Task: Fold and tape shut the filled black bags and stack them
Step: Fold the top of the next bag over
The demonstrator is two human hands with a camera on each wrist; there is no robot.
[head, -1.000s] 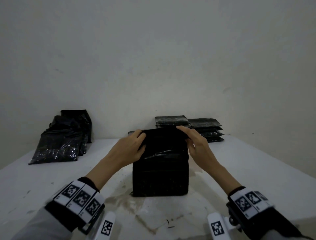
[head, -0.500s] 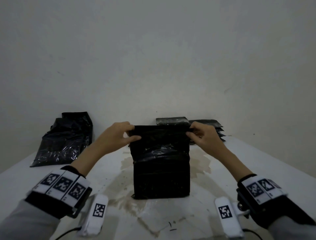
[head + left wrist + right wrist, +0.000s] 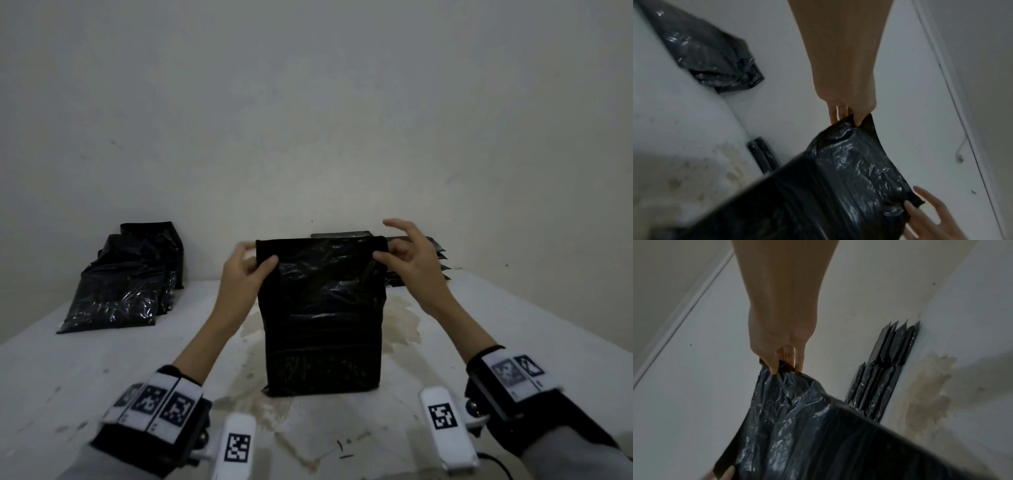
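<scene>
A filled black bag (image 3: 322,325) stands upright on the white table (image 3: 102,359) in front of me. My left hand (image 3: 263,260) pinches its top left corner between thumb and fingers. At the top right corner my right hand (image 3: 385,253) pinches the edge, with its other fingers spread loosely above. The bag's empty upper part is stretched flat between the two hands. In the left wrist view the left hand (image 3: 844,116) holds the crinkled corner of the bag (image 3: 849,170). The right wrist view has the right hand (image 3: 783,365) gripping the other corner of the bag (image 3: 797,418).
A loose pile of black bags (image 3: 126,284) leans against the wall at the back left. Flat folded bags (image 3: 879,378) are stacked at the back right, behind the held bag. A brown stain (image 3: 400,322) marks the table around the bag. The wall is close behind.
Both hands slid out to the bag's top corners and lifted, so the upper part now stands taller and flatter. The right hand's free fingers have spread.
</scene>
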